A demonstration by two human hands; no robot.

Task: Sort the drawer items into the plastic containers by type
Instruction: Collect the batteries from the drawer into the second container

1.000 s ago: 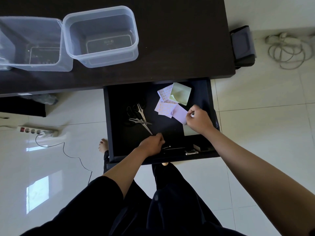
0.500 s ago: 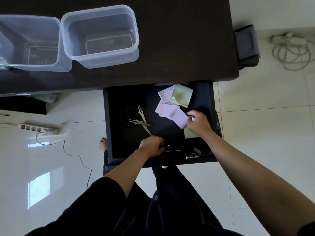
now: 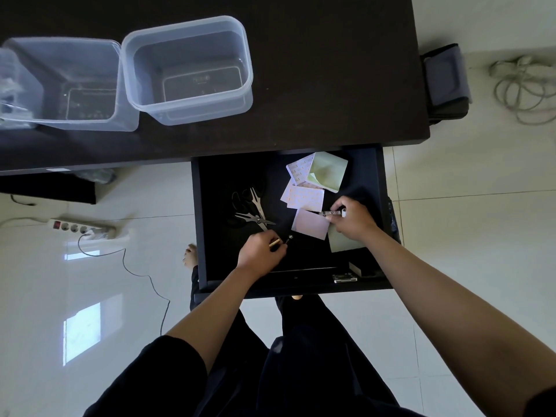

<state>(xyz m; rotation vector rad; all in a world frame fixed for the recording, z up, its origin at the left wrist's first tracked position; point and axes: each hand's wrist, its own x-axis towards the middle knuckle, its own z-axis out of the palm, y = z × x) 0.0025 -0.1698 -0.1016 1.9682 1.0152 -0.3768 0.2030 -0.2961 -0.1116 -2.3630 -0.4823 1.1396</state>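
The open black drawer [image 3: 201,224] holds two pairs of scissors [image 3: 254,210], several sticky-note pads [image 3: 311,188] in pink, lilac and green, and small items at the front right. My left hand [image 3: 260,251] is closed around a dark pen with a gold band [image 3: 281,242] near the drawer's front middle. My right hand [image 3: 350,219] pinches a patterned marker [image 3: 332,212] over the lilac pad. Two clear plastic containers [image 3: 188,70] [image 3: 69,82] stand on the dark desk, both apparently empty; a third shows at the left edge [image 3: 9,91].
The dark desk [image 3: 316,70] spans the top. A power strip [image 3: 81,228] with a cable lies on the white tiled floor at left. A grey pouch [image 3: 445,79] and a coiled cord [image 3: 523,88] lie at right. My legs are below the drawer.
My right hand has lifted a patterned marker clear of the notes. My left hand has closed on a pen and raised its tip toward the scissors.
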